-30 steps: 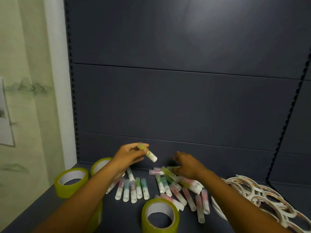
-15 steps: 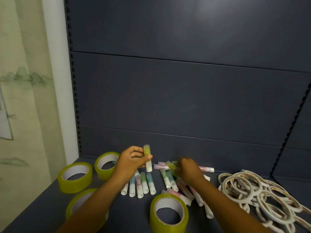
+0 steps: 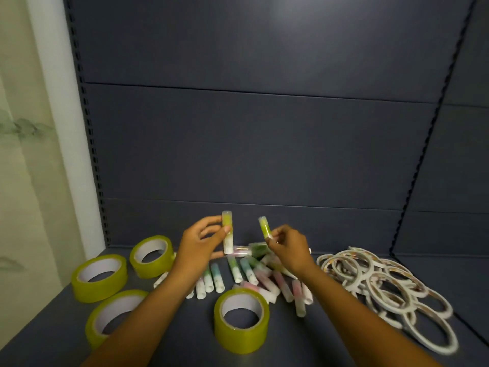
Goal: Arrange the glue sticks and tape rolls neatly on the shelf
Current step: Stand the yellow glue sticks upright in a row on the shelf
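A yellow-green glue stick (image 3: pixel 227 232) is being held upright above the shelf (image 3: pixel 304 340) by the left hand (image 3: pixel 197 247), pinched between thumb and curled fingers near its middle. A second yellow-green stick (image 3: pixel 265 227) is being pinched at its lower end by the right hand (image 3: pixel 289 247), with its top tilted slightly to the left; the two sticks are being kept near each other but apart. Under and between the hands, a loose heap of glue sticks (image 3: pixel 254 276) in green, blue and pink is lying on the shelf, some side by side, others crossing. Four wide yellow tape rolls are lying flat: two at far left (image 3: pixel 152 252) (image 3: pixel 100 278), one near left (image 3: pixel 113 317) partly hidden by the left forearm, and one (image 3: pixel 241 320) near the middle, just in front of the heap. To the right, a pile of thin white tape rings (image 3: pixel 381 284) is being overlapped in disorder, well apart from the yellow rolls. The dark back panel (image 3: pixel 251 144) is rising behind everything.
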A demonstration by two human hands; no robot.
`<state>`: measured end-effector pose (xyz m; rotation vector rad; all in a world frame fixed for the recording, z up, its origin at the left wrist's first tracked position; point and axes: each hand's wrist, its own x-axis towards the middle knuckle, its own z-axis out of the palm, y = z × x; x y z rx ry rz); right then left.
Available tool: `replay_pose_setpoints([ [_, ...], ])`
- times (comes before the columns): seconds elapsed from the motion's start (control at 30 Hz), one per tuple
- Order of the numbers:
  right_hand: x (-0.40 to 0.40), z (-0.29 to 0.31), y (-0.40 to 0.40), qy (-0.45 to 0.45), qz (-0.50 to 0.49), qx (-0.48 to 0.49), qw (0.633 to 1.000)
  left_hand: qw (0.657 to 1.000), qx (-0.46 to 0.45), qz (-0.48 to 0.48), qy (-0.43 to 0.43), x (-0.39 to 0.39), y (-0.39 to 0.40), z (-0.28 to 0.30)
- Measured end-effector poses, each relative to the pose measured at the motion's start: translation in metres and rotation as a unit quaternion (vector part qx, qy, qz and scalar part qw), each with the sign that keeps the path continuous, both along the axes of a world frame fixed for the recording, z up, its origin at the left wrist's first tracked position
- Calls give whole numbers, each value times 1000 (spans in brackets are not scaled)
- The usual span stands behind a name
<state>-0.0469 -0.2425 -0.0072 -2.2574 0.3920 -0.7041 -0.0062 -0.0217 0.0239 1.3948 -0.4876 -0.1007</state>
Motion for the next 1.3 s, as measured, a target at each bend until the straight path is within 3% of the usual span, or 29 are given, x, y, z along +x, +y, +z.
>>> replay_pose_setpoints([
  [0.17, -65, 30, -28, -67, 0, 67, 995, 1000, -5, -14, -19, -42, -40, 19],
  [0.47, -235, 42, -115, -99, -60, 114, 987, 993, -4, -99, -56, -173, -139, 31],
  [0.9, -493, 36, -255, -123, -217, 78, 965, 958, -12, -281, -53, -359, -337, 27],
  [1.3, -591, 23, -416, -136, -297, 67, 943, 928, -33, -367, -59, -430, -539, 11],
])
